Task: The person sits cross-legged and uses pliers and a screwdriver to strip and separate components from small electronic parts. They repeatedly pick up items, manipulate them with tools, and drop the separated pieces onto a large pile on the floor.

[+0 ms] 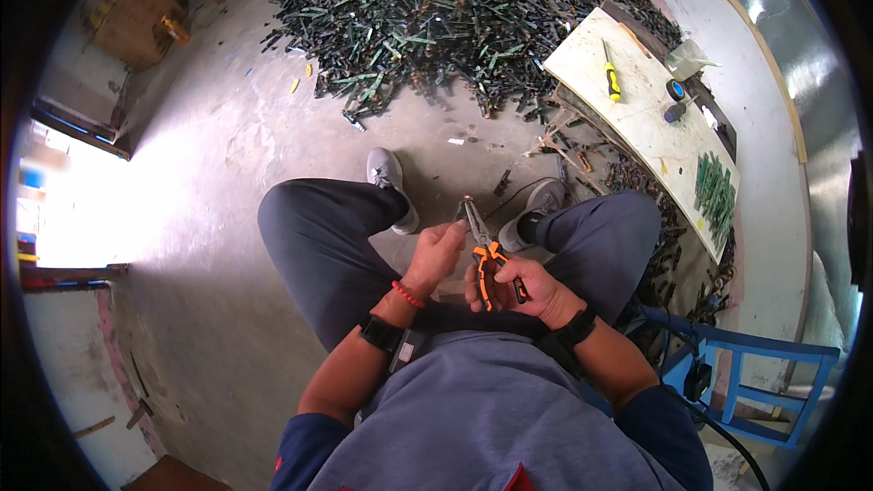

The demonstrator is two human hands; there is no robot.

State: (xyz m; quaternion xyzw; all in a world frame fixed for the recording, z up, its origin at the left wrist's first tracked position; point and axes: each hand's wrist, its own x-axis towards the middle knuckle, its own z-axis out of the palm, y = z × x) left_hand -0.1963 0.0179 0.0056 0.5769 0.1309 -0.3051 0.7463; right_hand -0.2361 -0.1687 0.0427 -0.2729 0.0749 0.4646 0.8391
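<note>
My right hand [532,288] is closed round the orange and black handles of a pair of long-nose pliers [479,235], whose jaws point away from me. Between the pinched fingers of my left hand [436,255] is a small dark strip-like part [461,213], partly hidden by those fingers. The plier tips meet or lie right beside the part's far end, where a coppery spot shows; whether they grip it I cannot tell. Both hands are held over my lap, between my knees.
A big heap of dark and green strip-like parts [409,18] covers the floor ahead. On the right, a pale board table [650,114] carries a yellow-handled screwdriver [611,77], a tape roll [675,89] and a pile of green strips [715,193]. A blue frame [773,395] stands near my right elbow.
</note>
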